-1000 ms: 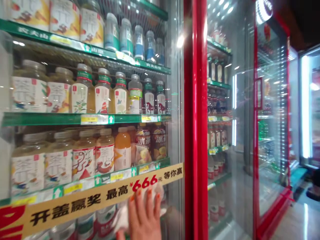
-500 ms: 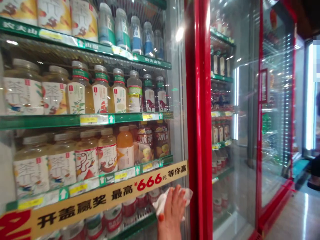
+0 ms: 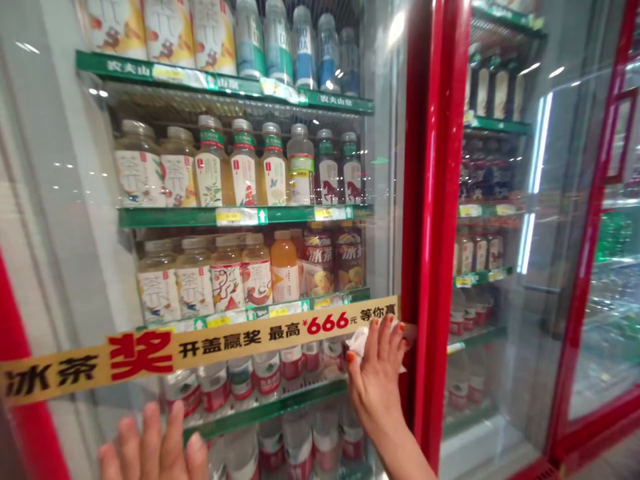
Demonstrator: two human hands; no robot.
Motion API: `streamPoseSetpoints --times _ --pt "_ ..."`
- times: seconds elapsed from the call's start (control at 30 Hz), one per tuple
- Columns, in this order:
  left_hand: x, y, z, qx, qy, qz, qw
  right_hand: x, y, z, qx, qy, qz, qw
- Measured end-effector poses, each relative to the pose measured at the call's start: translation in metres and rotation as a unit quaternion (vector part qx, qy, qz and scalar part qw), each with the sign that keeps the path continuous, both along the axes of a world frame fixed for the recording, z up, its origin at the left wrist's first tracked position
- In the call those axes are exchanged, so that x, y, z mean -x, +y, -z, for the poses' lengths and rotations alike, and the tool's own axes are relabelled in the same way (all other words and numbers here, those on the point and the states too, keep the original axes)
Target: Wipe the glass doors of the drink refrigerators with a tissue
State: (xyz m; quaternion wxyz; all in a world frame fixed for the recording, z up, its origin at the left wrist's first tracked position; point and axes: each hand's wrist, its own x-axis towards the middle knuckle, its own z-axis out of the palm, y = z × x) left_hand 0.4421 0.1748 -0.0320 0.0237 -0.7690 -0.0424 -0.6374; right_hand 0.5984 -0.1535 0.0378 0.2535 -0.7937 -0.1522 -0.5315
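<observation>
My right hand (image 3: pixel 377 373) presses a crumpled white tissue (image 3: pixel 356 341) against the glass door (image 3: pixel 385 233) of a drinks fridge. Its fingers lie over the tissue, so most of it is hidden. The fingertips overlap the right end of a yellow banner strip (image 3: pixel 225 340) that runs across the door. At the lower left, my left hand (image 3: pixel 155 447) is raised in front of the glass with its fingers apart and nothing in them. Whether the left hand touches the glass, I cannot tell.
Behind the glass, bottles (image 3: pixel 245 167) stand in rows on green-edged shelves (image 3: pixel 295 215). A red door frame (image 3: pixel 443 220) rises just right of my right hand. Beyond it is another glass-fronted fridge (image 3: pixel 545 333) with bottles. Red framing (image 3: pixel 25 333) also shows at the far left.
My left hand has come into view at the lower left. My right hand with the tissue has moved up to the banner's right end. The view has swung left and shows more of the door.
</observation>
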Motion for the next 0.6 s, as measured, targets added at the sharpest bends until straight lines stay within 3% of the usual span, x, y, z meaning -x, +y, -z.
streamPoseSetpoints --times 0.1,0.2,0.3,0.37,0.43,0.5,0.6 --pt "0.003 -0.004 -0.005 -0.010 -0.040 -0.068 0.997 0.017 0.040 0.011 0.027 -0.007 -0.022 0.999" --pt "0.004 -0.019 -0.015 -0.016 -0.027 -0.068 0.997 0.045 0.064 0.059 0.164 -0.029 -0.113 0.980" --pt "0.005 -0.028 -0.021 -0.012 -0.025 -0.065 0.998 0.054 0.047 0.108 0.291 -0.019 -0.215 0.932" --pt "0.006 -0.028 -0.022 -0.008 -0.028 -0.066 0.997 0.041 0.021 0.116 0.300 -0.016 -0.212 0.930" --pt "0.006 -0.027 -0.021 -0.009 -0.028 -0.069 0.997 0.019 -0.001 0.094 0.233 -0.022 -0.148 0.961" --pt "0.005 -0.025 -0.020 -0.012 -0.029 -0.071 0.997 0.001 -0.009 0.048 0.131 -0.020 -0.073 0.988" --pt "0.003 -0.026 -0.020 -0.014 -0.036 -0.074 0.996 0.001 0.013 -0.023 0.028 -0.017 -0.021 0.999"
